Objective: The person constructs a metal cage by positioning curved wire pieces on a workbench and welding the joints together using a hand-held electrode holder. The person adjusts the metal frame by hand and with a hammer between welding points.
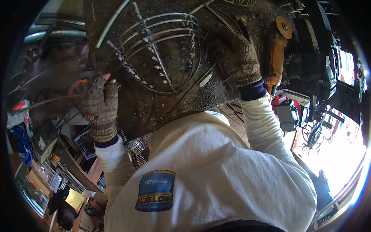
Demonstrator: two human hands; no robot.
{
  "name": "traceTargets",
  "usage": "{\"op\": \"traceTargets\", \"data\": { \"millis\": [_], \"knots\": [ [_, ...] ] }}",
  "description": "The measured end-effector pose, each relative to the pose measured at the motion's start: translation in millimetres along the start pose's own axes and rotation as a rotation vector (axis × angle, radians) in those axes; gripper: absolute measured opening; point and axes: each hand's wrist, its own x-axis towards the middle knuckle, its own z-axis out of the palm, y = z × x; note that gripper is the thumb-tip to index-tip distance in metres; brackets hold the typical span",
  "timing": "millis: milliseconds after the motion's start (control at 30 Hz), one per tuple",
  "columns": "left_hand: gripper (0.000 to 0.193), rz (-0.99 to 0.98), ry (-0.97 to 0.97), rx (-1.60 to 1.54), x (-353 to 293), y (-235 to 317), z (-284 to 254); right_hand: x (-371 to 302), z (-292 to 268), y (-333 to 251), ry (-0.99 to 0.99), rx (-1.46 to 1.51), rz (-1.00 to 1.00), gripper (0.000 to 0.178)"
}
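A welded wire frame (156, 58) lies on the dark metal table (150, 112), with curved rods crossed by straight ribs that carry pale weld spots. My left hand (101, 104), in a dirty knit glove with bare fingertips showing, is at the table's left edge, left of the frame. Its fingers are slightly bent and apart, and nothing shows in them. My right hand (241, 58), also gloved, reaches over the table to the right of the frame, near some thin rods (222, 17). Deep shadow hides its fingers, so what they may hold cannot be made out.
An orange angle grinder (277, 58) with a tan disc lies right of my right hand. A loose metal rod (112, 23) is at the far left of the table. A small whitish piece (205, 80) lies near the frame. Cluttered shelves (69, 170) stand at the left.
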Motion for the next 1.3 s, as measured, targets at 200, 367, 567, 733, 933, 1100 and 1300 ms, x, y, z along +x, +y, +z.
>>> {"op": "traceTargets", "data": {
  "millis": [200, 367, 567, 733, 933, 1100, 1300],
  "knots": [
    [0.030, -0.064, -0.147, 0.005, -3.7, -2.6, 4.8, -0.3, 11.7, 1.0, -0.041, -0.023, -0.040, 0.039],
    [0.029, 0.005, -0.150, 0.193, 4.1, 8.5, 7.6, 9.3, 21.4, -4.2, -0.150, -0.070, -0.055, 0.040],
    [0.029, 0.071, -0.057, 0.276, -7.4, -6.5, 23.9, 12.4, 30.0, -2.7, -0.016, -0.104, -0.142, 0.041],
    [0.027, 0.056, -0.127, 0.299, -0.7, 3.9, 22.1, 12.1, 37.2, 9.3, 0.024, -0.012, -0.076, 0.042],
    [0.029, 0.101, -0.027, 0.250, -0.8, 4.7, 25.3, 11.1, 30.2, 3.5, -0.067, -0.051, -0.032, 0.042],
    [0.029, 0.067, -0.087, 0.307, 2.4, 10.4, 20.0, 11.8, 30.0, -0.2, -0.077, -0.034, -0.017, 0.041],
    [0.028, 0.013, -0.065, 0.194, 1.9, 12.2, 13.4, 13.5, 35.1, 7.3, -0.048, 0.029, -0.054, 0.040]
  ]
}}
